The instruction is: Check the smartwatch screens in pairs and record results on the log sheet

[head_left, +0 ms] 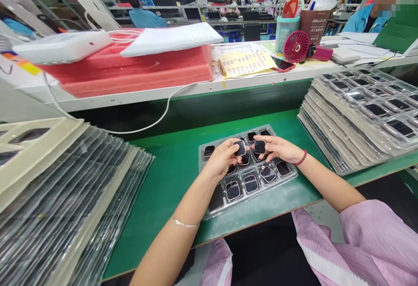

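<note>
My left hand grips a square watch case with a dark glass face, held by its edge above the tray. In my right hand is a second dark-faced watch case, pinched between thumb and fingers. The two pieces are close together but apart. Under both hands lies a clear plastic tray with several more dark square watch cases, such as one watch case in a front pocket. My fingers and the held pieces hide some of the middle pockets.
A tall stack of plastic trays stands at the left, and another stack of filled trays at the right. Behind the green mat runs a shelf with pink foam, a fan and a phone. A white cable hangs down.
</note>
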The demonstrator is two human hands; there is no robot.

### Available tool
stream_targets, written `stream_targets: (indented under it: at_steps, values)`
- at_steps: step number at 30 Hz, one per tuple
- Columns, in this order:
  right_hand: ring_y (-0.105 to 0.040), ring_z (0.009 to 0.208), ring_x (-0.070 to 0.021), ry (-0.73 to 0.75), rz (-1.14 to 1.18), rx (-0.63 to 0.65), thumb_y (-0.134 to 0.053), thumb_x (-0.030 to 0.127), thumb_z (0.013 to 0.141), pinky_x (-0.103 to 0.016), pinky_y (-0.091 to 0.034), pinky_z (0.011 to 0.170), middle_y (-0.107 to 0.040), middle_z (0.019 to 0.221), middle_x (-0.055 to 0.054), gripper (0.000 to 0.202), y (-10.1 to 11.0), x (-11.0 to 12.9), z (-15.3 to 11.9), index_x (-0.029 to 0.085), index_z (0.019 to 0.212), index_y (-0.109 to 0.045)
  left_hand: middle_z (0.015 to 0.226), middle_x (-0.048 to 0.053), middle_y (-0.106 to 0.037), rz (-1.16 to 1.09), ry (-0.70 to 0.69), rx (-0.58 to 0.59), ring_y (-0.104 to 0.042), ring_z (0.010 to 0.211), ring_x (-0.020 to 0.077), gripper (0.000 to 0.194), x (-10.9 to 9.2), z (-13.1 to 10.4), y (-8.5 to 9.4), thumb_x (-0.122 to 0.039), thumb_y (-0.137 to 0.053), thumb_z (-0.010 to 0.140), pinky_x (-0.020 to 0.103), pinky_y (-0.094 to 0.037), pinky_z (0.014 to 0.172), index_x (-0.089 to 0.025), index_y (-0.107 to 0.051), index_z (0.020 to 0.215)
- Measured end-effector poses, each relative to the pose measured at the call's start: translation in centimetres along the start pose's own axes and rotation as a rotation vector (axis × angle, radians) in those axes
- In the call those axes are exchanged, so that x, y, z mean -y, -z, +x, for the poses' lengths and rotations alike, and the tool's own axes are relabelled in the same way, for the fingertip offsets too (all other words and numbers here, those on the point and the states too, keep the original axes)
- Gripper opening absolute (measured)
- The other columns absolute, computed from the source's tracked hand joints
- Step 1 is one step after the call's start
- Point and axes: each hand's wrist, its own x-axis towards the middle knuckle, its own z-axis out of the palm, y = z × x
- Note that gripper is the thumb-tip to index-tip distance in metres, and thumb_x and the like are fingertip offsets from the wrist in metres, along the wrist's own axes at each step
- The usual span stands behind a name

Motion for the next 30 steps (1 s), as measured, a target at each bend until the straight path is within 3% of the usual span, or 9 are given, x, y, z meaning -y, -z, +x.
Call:
stream_targets:
  at_steps: [7,14,19,22,26,30]
  values:
    - [-0.074,0.076,-0.0154,0.056,0.153,0.055,-0.084,0.028,0.075,-0.021,-0.063,0.06,-0.071,0.111,-0.009,0.053,0.4,-0.4,-0.3,0.017,0.121,-0.062,0.115,0.014,-0.072,-0.211,0.072,0.199,-0.072,0.079,0.0171,0.065,0.8,-0.8,0.9,-0.035,-0.082,0.074,0.019,-0.051,0.055,-0.019,-0.059,0.132]
    - [-0.067,0.055,-0.007,0.061,0.123,0.114,-0.086,0.029,0.072,-0.016,-0.059,0.053,-0.073,0.1,-0.005,0.05,0.0,-0.2,-0.7,0.015,0.115,-0.065,0.092,0.005,-0.073,-0.187,0.026,0.285,-0.066,0.062,0.012,0.07,1.2,-0.8,1.2,-0.042,-0.087,0.068,0.018,-0.048,0.05,-0.024,-0.061,0.131]
    - [-0.075,0.077,-0.0161,0.081,0.032,0.079,-0.079,0.032,0.079,-0.021,-0.063,0.06,-0.071,0.111,-0.009,0.05,-0.8,-0.4,-0.8,0.016,0.124,-0.062,0.103,0.009,-0.072,-0.083,-0.014,0.195,-0.07,0.076,0.0175,0.059,1.8,-0.7,0.9,-0.044,-0.081,0.075,0.023,-0.054,0.058,-0.02,-0.062,0.125]
    - [-0.075,0.092,-0.0192,0.101,-0.058,0.008,-0.069,0.024,0.086,-0.022,-0.064,0.064,-0.066,0.124,-0.011,0.047,-0.9,-0.7,-0.6,0.018,0.131,-0.057,0.112,0.01,-0.07,0.027,-0.062,0.129,-0.071,0.091,0.0222,0.055,2.1,-0.6,0.6,-0.039,-0.074,0.08,0.027,-0.056,0.067,-0.019,-0.06,0.129]
    - [-0.074,0.09,-0.0167,0.122,-0.198,-0.046,-0.06,0.011,0.083,-0.022,-0.064,0.066,-0.069,0.12,-0.01,0.047,-1.0,-1.2,-0.2,0.018,0.13,-0.056,0.11,0.01,-0.071,0.2,-0.124,0.075,-0.071,0.093,0.0232,0.057,2.3,-0.7,0.2,-0.026,-0.07,0.075,0.028,-0.054,0.066,-0.017,-0.058,0.13]
    - [-0.073,0.083,-0.0147,0.15,-0.241,-0.059,-0.058,0.008,0.08,-0.021,-0.062,0.064,-0.072,0.114,-0.009,0.044,-1.1,-1.3,-0.2,0.016,0.123,-0.058,0.102,0.009,-0.073,0.265,-0.142,0.046,-0.072,0.085,0.0218,0.05,2.2,-0.8,-0.1,-0.024,-0.067,0.074,0.027,-0.052,0.063,-0.014,-0.059,0.123]
